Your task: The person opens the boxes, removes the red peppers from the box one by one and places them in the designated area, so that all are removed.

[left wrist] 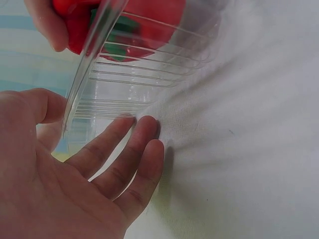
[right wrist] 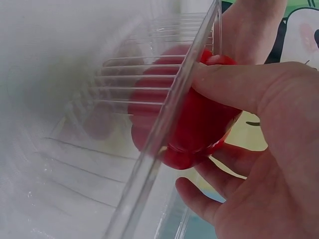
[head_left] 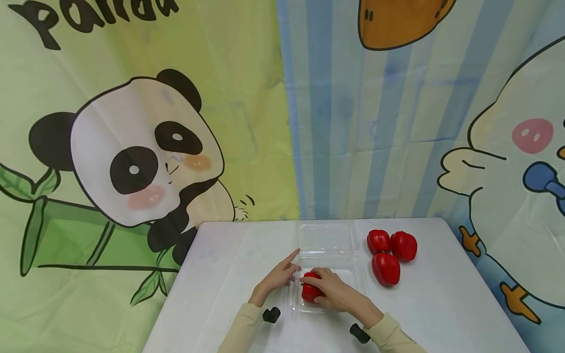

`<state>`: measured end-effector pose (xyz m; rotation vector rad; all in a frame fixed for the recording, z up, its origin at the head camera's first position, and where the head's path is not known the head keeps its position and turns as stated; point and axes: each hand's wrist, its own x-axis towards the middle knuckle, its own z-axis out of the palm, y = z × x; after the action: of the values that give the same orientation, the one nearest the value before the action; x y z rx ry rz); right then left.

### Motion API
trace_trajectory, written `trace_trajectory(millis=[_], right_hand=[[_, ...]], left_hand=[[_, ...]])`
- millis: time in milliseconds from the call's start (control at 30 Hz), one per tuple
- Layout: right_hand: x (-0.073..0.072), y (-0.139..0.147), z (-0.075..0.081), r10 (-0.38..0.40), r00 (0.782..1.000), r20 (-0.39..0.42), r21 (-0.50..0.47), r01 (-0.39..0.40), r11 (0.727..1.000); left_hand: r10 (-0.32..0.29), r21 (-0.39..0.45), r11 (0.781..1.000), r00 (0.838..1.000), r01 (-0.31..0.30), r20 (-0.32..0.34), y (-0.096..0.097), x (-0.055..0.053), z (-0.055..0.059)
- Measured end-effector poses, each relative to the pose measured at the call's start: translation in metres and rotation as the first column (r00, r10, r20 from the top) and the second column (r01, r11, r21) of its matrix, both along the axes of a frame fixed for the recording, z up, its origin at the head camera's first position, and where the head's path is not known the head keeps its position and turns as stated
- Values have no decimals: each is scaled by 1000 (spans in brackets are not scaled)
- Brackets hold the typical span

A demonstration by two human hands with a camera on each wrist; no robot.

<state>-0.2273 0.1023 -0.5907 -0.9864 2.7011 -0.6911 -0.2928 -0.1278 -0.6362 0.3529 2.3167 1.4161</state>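
A clear plastic clamshell box (head_left: 328, 310) lies on the table with its lid folded back. My right hand (head_left: 337, 292) grips a red bell pepper (head_left: 311, 289) inside the base, near the left side. In the right wrist view, the thumb and fingers wrap round the pepper (right wrist: 199, 119) behind the ribbed wall. My left hand (head_left: 278, 276) holds the box's left wall, thumb over the rim and fingers along the outside. The left wrist view shows these fingers (left wrist: 144, 149) against the ribbed side near the tabletop. The pepper's green stem faces left.
Right of the box, three more red bell peppers (head_left: 386, 269) sit clustered on the white table (head_left: 441, 304). The raised-back lid (head_left: 325, 238) lies beyond the base. Behind the table hangs a cartoon-printed curtain (head_left: 247, 122). Black wrist devices (head_left: 271, 315) stand off both forearms.
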Motion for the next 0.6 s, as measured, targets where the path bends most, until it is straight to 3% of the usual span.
trace_trajectory(millis=[600], right_hand=[[1, 7, 11, 18, 1000, -1, -36, -18, 999]], left_hand=[[-6, 2, 1000, 1000, 6, -5, -1, 0, 1]])
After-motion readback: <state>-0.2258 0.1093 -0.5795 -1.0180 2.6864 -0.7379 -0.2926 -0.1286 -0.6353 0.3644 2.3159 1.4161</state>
